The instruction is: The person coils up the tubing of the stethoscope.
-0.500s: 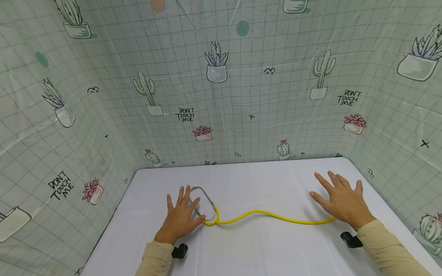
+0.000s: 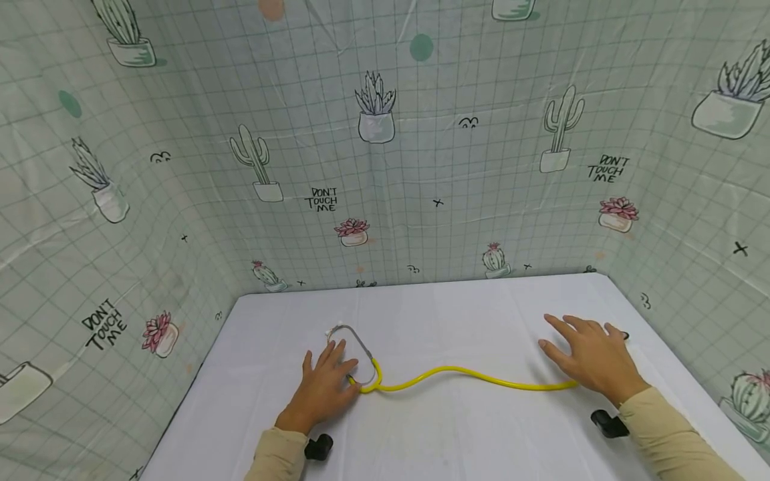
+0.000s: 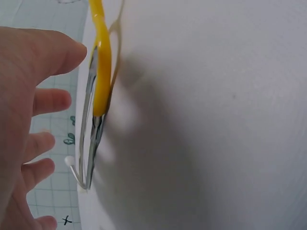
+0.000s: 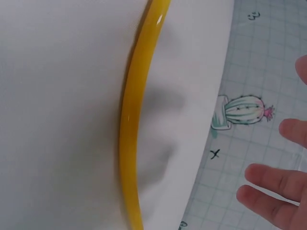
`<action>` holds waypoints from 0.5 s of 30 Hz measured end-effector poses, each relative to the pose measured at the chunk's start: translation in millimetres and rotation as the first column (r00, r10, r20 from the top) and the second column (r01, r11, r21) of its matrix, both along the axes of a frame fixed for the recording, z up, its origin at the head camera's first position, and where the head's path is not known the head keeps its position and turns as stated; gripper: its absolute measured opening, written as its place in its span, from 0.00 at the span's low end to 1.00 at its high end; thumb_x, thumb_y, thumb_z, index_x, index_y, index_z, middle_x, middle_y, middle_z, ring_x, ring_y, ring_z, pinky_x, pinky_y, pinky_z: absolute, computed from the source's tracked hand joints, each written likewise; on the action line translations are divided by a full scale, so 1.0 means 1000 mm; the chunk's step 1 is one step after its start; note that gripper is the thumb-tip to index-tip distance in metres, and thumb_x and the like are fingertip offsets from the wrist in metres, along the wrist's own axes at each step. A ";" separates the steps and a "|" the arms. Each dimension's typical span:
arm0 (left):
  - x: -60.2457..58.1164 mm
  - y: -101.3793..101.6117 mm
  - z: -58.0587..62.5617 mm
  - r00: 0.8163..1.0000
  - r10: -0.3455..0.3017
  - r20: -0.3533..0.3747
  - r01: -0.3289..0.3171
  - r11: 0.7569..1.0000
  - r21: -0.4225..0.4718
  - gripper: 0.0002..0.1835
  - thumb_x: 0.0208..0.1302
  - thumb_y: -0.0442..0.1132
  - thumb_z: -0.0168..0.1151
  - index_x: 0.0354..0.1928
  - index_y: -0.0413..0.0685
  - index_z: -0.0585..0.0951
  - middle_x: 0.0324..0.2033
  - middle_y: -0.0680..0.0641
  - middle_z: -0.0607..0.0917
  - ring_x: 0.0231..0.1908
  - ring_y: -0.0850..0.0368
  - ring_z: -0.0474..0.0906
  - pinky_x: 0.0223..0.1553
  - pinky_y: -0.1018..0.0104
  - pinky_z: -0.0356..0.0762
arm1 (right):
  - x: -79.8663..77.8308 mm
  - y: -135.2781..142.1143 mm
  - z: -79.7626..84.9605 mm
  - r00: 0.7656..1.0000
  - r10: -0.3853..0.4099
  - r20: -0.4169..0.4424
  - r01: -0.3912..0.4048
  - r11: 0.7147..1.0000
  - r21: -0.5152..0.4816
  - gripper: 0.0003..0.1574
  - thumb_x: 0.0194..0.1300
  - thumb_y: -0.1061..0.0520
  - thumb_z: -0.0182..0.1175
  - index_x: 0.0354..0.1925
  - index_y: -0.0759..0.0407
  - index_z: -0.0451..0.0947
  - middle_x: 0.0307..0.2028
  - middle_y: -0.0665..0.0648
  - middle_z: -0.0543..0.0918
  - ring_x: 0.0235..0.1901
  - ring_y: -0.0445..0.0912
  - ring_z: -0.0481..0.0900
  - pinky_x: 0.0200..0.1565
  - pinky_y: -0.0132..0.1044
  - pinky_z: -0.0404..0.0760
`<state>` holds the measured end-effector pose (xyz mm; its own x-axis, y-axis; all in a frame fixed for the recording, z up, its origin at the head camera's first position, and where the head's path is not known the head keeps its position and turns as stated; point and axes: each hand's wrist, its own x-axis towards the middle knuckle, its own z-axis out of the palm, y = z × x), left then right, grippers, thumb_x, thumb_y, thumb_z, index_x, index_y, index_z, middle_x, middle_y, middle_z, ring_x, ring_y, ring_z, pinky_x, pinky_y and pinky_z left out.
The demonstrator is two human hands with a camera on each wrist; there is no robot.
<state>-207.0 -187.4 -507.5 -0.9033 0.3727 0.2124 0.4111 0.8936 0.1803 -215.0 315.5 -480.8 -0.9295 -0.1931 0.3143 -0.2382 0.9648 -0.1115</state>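
A stethoscope with a yellow tube (image 2: 448, 369) lies stretched across the white table. Its grey metal ear tubes (image 2: 361, 341) are at the left end. My left hand (image 2: 319, 395) is over them, fingers spread and overlapping the metal loop; the left wrist view shows its thumb near the yellow fork (image 3: 102, 76) with nothing gripped. Over the tube's right end hovers my right hand (image 2: 601, 364), its fingers loosely extended and holding nothing. That hand hides most of this end; a small dark-rimmed piece (image 2: 625, 336) peeks out past its fingers. In the right wrist view, the tube (image 4: 129, 115) runs beside the fingers.
Behind the table (image 2: 469, 314) and at both sides hangs a grid-patterned cloth (image 2: 421, 160) printed with cacti. A black wrist device (image 2: 319, 447) shows under the left wrist, another (image 2: 609, 423) by the right.
My left hand has drawn slightly toward me and right, its fingers less spread, baring the ear tips. My right hand's fingers have lowered and bent a little. The stethoscope stays put.
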 end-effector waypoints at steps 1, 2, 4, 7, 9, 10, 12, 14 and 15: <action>0.000 0.001 -0.001 1.000 -0.007 0.001 0.007 1.000 0.008 0.22 0.64 0.52 0.68 0.57 0.52 0.83 0.70 0.38 0.69 0.71 0.37 0.61 0.63 0.24 0.52 | 0.000 0.000 -0.001 1.000 0.001 0.002 -0.001 1.000 0.001 0.38 0.70 0.33 0.55 0.66 0.54 0.74 0.58 0.70 0.78 0.54 0.69 0.76 0.53 0.76 0.62; 0.000 0.002 -0.002 1.000 -0.012 0.003 0.012 1.000 0.015 0.22 0.64 0.52 0.68 0.56 0.52 0.84 0.69 0.38 0.70 0.70 0.37 0.61 0.62 0.24 0.53 | 0.000 0.000 -0.002 1.000 0.003 0.007 -0.003 1.000 -0.002 0.38 0.70 0.33 0.55 0.66 0.55 0.74 0.58 0.70 0.79 0.54 0.68 0.76 0.53 0.75 0.64; 0.000 0.003 -0.004 1.000 -0.016 0.008 0.016 1.000 0.017 0.21 0.65 0.52 0.67 0.56 0.52 0.84 0.69 0.39 0.70 0.70 0.37 0.61 0.62 0.24 0.54 | 0.000 -0.001 -0.003 1.000 0.009 0.016 -0.009 1.000 -0.010 0.38 0.71 0.34 0.55 0.66 0.56 0.75 0.57 0.70 0.79 0.53 0.68 0.77 0.51 0.73 0.68; 0.000 0.004 -0.007 1.000 -0.019 0.014 0.019 1.000 0.022 0.21 0.66 0.51 0.66 0.57 0.51 0.83 0.68 0.39 0.71 0.70 0.38 0.62 0.62 0.25 0.55 | 0.002 -0.002 -0.006 0.999 0.017 0.030 -0.016 1.000 -0.026 0.37 0.71 0.34 0.55 0.64 0.58 0.76 0.55 0.69 0.80 0.53 0.67 0.78 0.47 0.69 0.72; 0.000 0.004 -0.009 1.000 -0.023 0.018 0.022 0.999 0.030 0.21 0.66 0.50 0.66 0.58 0.50 0.83 0.68 0.39 0.72 0.69 0.38 0.63 0.63 0.26 0.55 | 0.002 -0.003 -0.008 0.999 0.021 0.039 -0.020 0.999 -0.032 0.37 0.71 0.34 0.55 0.63 0.59 0.76 0.54 0.69 0.81 0.52 0.67 0.78 0.46 0.68 0.73; 0.000 0.004 -0.009 0.999 -0.026 0.020 0.025 0.999 0.035 0.21 0.67 0.49 0.66 0.58 0.50 0.82 0.68 0.39 0.72 0.69 0.39 0.63 0.63 0.26 0.55 | 0.003 -0.004 -0.009 0.999 0.022 0.045 -0.021 0.999 -0.034 0.37 0.71 0.34 0.55 0.63 0.60 0.77 0.54 0.69 0.81 0.52 0.67 0.78 0.46 0.68 0.74; 0.001 0.004 -0.011 0.999 -0.032 0.024 0.031 0.999 0.044 0.20 0.68 0.48 0.65 0.58 0.49 0.82 0.67 0.40 0.73 0.69 0.39 0.64 0.63 0.26 0.55 | 0.003 -0.005 -0.010 0.999 0.026 0.047 -0.024 0.999 -0.037 0.36 0.71 0.35 0.55 0.61 0.61 0.78 0.53 0.69 0.82 0.52 0.66 0.79 0.45 0.67 0.75; 0.002 0.004 -0.012 0.999 -0.040 0.023 0.039 0.998 0.057 0.18 0.68 0.47 0.64 0.56 0.49 0.83 0.67 0.39 0.73 0.69 0.39 0.64 0.63 0.26 0.55 | 0.003 -0.007 -0.011 0.998 0.029 0.048 -0.027 0.999 -0.042 0.36 0.71 0.35 0.55 0.60 0.61 0.79 0.52 0.69 0.82 0.51 0.66 0.79 0.44 0.66 0.75; 0.002 0.004 -0.012 0.999 -0.042 0.024 0.040 0.997 0.060 0.17 0.68 0.46 0.64 0.55 0.49 0.84 0.66 0.39 0.73 0.68 0.39 0.65 0.63 0.26 0.55 | 0.004 -0.007 -0.012 0.998 0.028 0.050 -0.026 0.999 -0.046 0.35 0.71 0.35 0.55 0.59 0.61 0.80 0.52 0.68 0.82 0.51 0.66 0.79 0.44 0.66 0.76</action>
<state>-205.0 -183.0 -519.6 -0.8927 0.3972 0.2127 0.4421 0.8634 0.2430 -211.2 308.3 -492.8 -0.9389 -0.2049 0.2765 -0.2572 0.9517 -0.1679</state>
